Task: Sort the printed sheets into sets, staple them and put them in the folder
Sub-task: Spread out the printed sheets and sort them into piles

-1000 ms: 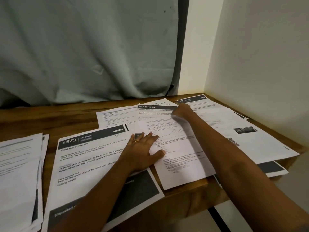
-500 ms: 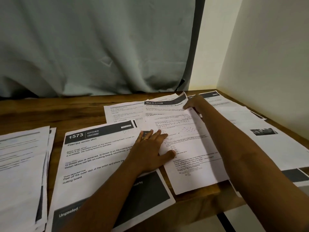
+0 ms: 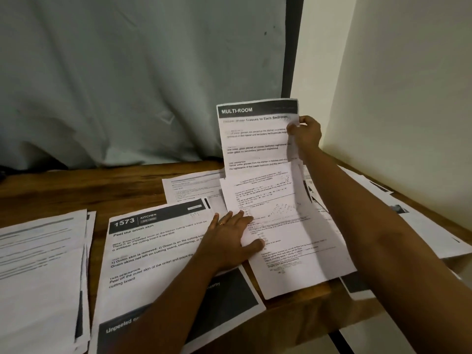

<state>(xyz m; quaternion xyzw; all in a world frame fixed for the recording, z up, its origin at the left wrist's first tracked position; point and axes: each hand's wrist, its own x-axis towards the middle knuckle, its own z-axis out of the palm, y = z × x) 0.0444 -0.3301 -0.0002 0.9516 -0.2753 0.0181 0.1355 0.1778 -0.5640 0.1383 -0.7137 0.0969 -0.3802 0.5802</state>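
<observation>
Printed sheets lie spread over a wooden table [image 3: 63,190]. My right hand [image 3: 306,134] pinches the right edge of a sheet headed MULTI-ROOM [image 3: 255,134] and holds it raised upright above the table. My left hand [image 3: 229,238] rests flat, fingers spread, on the sheet with small print and a diagram [image 3: 293,246] that lay under it. Left of that lies a large sheet headed 1573 KITCHEN, Peel the onion skin [image 3: 158,251]. No stapler or folder is in view.
A stack of sheets [image 3: 38,272] sits at the left edge. More sheets [image 3: 421,226] fan out at the right by the cream wall [image 3: 408,98]. Another sheet [image 3: 191,187] lies at the back. A grey curtain [image 3: 127,85] hangs behind the table.
My right hand has taken the MULTI-ROOM sheet by its top right part and lifted it off the table to upright. My left hand stayed pressing the sheet beneath.
</observation>
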